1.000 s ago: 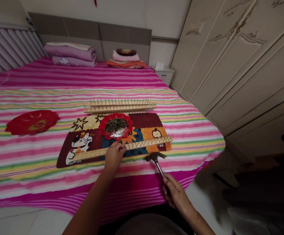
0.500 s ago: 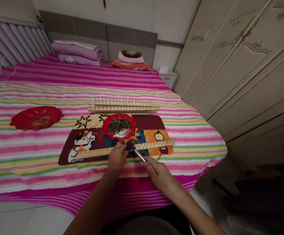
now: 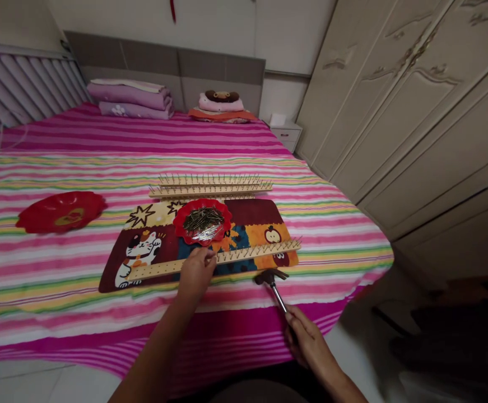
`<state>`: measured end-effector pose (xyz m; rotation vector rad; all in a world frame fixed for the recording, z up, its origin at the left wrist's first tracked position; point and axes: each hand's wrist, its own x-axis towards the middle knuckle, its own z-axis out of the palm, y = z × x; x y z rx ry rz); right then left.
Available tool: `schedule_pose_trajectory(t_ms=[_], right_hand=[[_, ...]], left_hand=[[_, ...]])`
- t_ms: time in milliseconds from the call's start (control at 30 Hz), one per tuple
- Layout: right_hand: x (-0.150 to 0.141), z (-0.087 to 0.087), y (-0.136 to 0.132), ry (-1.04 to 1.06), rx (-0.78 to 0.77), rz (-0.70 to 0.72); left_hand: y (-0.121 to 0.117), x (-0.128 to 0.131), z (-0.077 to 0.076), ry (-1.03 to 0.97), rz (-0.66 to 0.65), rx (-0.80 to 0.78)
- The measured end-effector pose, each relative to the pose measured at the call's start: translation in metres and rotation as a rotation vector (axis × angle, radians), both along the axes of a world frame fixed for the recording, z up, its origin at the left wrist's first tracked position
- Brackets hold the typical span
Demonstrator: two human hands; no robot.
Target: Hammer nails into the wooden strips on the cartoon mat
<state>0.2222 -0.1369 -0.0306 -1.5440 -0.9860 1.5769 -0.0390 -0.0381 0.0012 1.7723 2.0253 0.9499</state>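
Right hand [image 3: 308,341]: closed around the lower end of the hammer grip, at the near edge of the bed.

Hammer [image 3: 271,277]: metal shaft slanting away from the person and up to the left, its dark head crosswise at the top, just beside the mat's near edge and not touching the strip.

Left hand [image 3: 196,274]: curled closed over the wooden strip, holding it near the middle.

Wooden strip [image 3: 247,257]: long axis runs across the mat, its left end nearer the person and its right end farther away and past the mat's edge; a row of nails stands up along it, tips pointing upward (the left part of the row is hidden or too small to tell).

Mat [image 3: 252,212]: patchwork cat print, lying flat on the striped bedspread [image 3: 227,347].

Red plate [image 3: 222,212]: on the mat, holding a heap of loose nails [image 3: 201,220].

Nailed strips [image 3: 210,187]: two, side by side just beyond the mat, lying crosswise.

Second red plate [image 3: 61,212]: well off to the left on the bedspread.

Far end: folded bedding [image 3: 128,98] against the headboard [image 3: 163,64], wardrobe [image 3: 395,112] to the right.
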Motion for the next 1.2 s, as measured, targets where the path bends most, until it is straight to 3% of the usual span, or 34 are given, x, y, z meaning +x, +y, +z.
schedule_pose_trajectory(t_ms=[133, 233, 433, 700, 1200], right_hand=[[0.002, -0.015, 0.001, 0.039, -0.083, -0.051], [0.003, -0.020, 0.003, 0.056, -0.110, -0.045], [0.008, -0.031, 0.004, 0.099, -0.127, -0.010], [0.006, -0.026, 0.005, 0.085, -0.147, -0.012], [0.001, -0.015, 0.006, 0.062, -0.119, -0.019]], left_hand=[[0.025, -0.010, 0.023, 0.168, 0.046, -0.004], [0.055, -0.009, 0.035, 0.321, -0.001, -0.144], [0.096, 0.001, 0.037, 0.432, -0.028, -0.472], [0.097, 0.001, 0.030, 0.445, -0.009, -0.447], [0.092, 0.003, 0.033, 0.422, 0.014, -0.418]])
